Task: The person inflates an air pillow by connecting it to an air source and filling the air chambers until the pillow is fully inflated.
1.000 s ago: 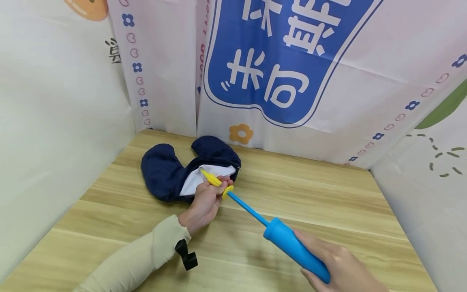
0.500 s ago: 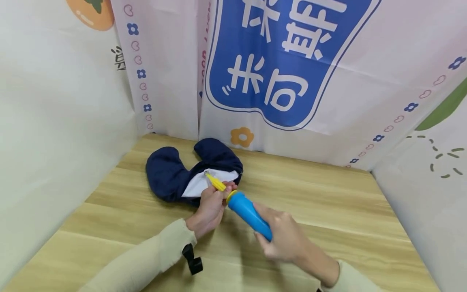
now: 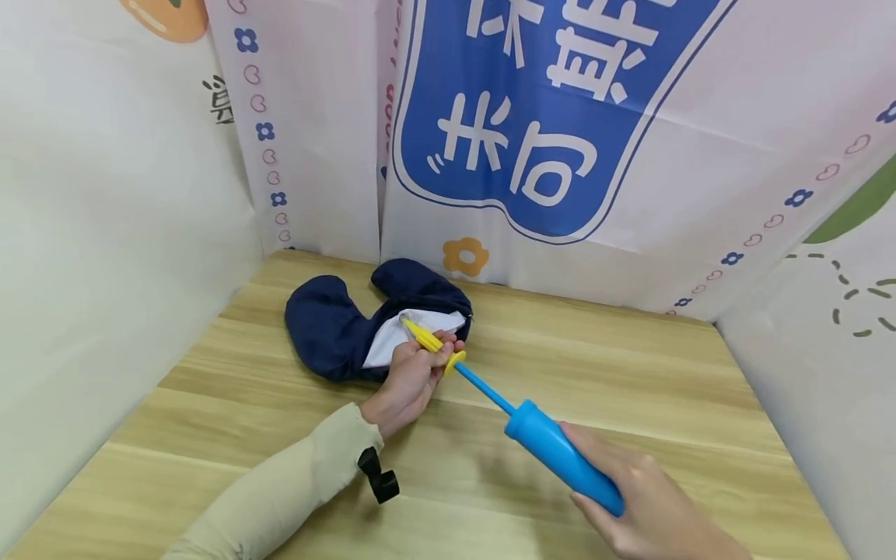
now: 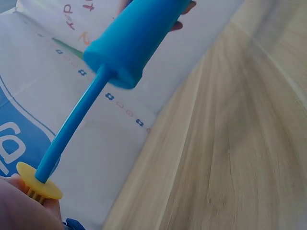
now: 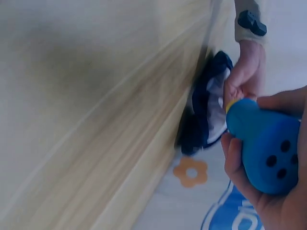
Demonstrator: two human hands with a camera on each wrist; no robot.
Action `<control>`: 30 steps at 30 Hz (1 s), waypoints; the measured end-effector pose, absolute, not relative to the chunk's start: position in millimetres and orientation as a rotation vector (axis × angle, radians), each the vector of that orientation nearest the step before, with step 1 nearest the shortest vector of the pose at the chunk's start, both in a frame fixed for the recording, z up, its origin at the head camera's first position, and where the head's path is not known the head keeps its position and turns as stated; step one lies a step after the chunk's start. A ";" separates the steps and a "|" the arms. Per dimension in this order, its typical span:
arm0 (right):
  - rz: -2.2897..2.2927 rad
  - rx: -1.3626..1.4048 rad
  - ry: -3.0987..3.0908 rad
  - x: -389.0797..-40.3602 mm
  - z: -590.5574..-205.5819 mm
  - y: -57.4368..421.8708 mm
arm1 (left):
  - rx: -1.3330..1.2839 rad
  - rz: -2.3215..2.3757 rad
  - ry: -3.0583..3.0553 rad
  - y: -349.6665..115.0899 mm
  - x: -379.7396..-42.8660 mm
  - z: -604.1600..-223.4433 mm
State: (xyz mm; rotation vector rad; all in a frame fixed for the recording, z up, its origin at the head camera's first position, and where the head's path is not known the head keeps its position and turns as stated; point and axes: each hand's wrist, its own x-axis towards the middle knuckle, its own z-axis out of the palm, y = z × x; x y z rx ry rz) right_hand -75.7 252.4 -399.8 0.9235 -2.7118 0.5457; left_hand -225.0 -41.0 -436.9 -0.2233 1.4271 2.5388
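Note:
A navy U-shaped neck pillow lies on the table, its cover gaping to bare a white inner lining. My left hand pinches the yellow nozzle of a hand air pump, whose tip meets the white lining. My right hand grips the pump's blue barrel, drawn back so the thin blue rod shows. In the left wrist view, the rod runs from the yellow collar into the barrel. Dark holes dot the barrel's rounded end in the right wrist view.
The wood-grain table is bounded by a printed backdrop behind, a white wall at left and another printed sheet at right. A black strap mount sits on the left sleeve.
Half a second ago my right hand had pushed the barrel up against the yellow collar; now it is pulled back toward the lower right, baring the rod again. My left hand keeps its pinch.

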 end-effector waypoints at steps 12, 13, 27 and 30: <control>0.503 0.949 -2.534 -100.7 -401.5 213.8 | -0.399 2.601 1.516 -28.0 -216.0 -434.4; 0.508 0.950 -2.522 -106.8 -405.9 206.9 | -0.408 2.601 1.521 -27.7 -214.3 -436.2; 0.553 1.031 -2.564 -114.8 -415.7 222.8 | -0.259 2.589 1.399 -31.8 -221.7 -446.2; 0.522 1.024 -2.590 -96.4 -409.0 240.4 | -0.266 2.565 1.406 -35.6 -223.9 -444.4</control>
